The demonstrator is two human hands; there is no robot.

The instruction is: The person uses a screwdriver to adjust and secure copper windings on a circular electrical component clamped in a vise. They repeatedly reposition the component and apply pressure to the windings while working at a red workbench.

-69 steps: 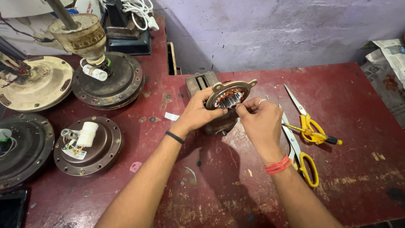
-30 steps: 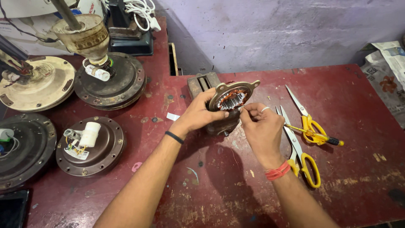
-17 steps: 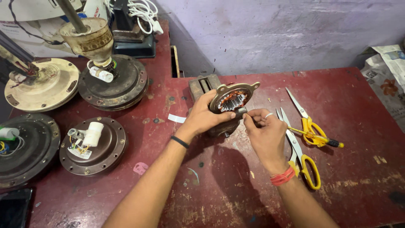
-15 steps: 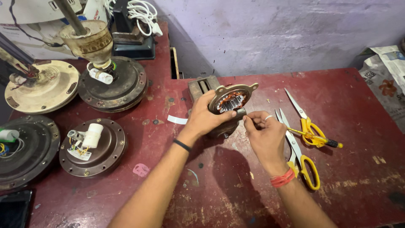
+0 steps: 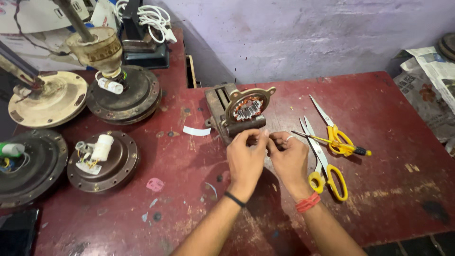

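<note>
Near the middle of the red counter [image 5: 388,114], the left hand [image 5: 245,159] and the right hand [image 5: 288,157] meet fingertip to fingertip, both with fingers curled and pinched together just near of the small motor stator [image 5: 247,108]; whether anything lies in the pinch cannot be told, since whatever might sit between the fingertips is too small to see; neither hand touches the stator. Stator: a round tan frame with copper-coloured windings, standing upright on edge in a dark metal block [image 5: 222,116], at the centre of the counter toward the far wall. Left wrist: a thin black band [image 5: 234,199]; right wrist: a red thread band [image 5: 308,204]. Right of the hands: two pairs of yellow-handled scissors [image 5: 329,178], one lying nearer [image 5: 329,178] and one farther [image 5: 334,132], with a yellow-handled screwdriver [image 5: 332,141] lying across them. Left of the block: a white paper strip [image 5: 196,131] flat on the counter. Far left: several round ceiling-fan motor housings; a dark one with a white capacitor [image 5: 102,161] nearer, another dark one [image 5: 124,97] and a cream one [image 5: 47,99] farther. Far right edge: crumpled newspaper [image 5: 431,80].
</note>
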